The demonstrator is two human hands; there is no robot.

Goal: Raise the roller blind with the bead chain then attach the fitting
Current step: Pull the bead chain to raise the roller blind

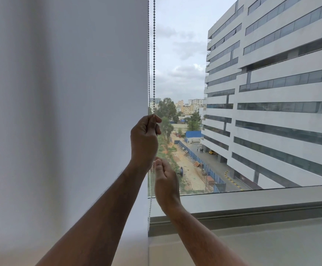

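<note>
A white roller blind (66,112) covers the left half of the view and hangs down past the window sill. Along its right edge runs a metal bead chain (154,54) in two strands. My left hand (144,139) is raised and pinches the right strand between thumb and fingers. Lower down, my right hand (165,181) is curled around the chain just below the left wrist; the chain continues down past it (150,200). No fitting is visible.
The window glass (194,73) to the right of the blind looks out on a large office building (281,93) and a street far below. A grey window frame and sill (252,206) run along the bottom right.
</note>
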